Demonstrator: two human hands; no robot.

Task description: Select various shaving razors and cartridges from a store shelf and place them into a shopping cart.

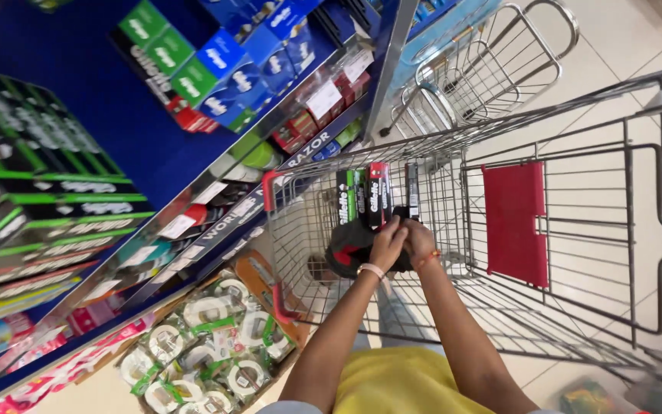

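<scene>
While both my arms reach up from the bottom of the frame, my left hand (387, 243) and right hand (421, 241) meet at centre, inside the wire shopping cart (576, 230).

Item 1: long black boxes (369, 195), with green and red bands, standing on end just above my hands. My left fingers curl over their lower ends, closed on them. My right fingers press against the same bundle from the right; whether they truly grip it I cannot tell, since the backs of my hands cover the contact. How many boxes there are is unclear.

Item 2: dark, rounded object (346, 249) under my left hand, partly covered; its kind is hard to make out.

Item 3: red flap (513, 222) on the cart's seat panel, right of centre.

Item 4: second wire cart (484, 69), upper right, cut off by the frame edge.

Item 5: blue shelf unit (78, 100), left half of frame, stocked with blue, green and black boxes; lower rows blurred.

Item 6: cardboard tray of round packaged goods (208, 345), lower left, on the floor beside the cart; contents indistinct.

Item 7: yellow garment (400, 383), bottom centre, cropped.
</scene>
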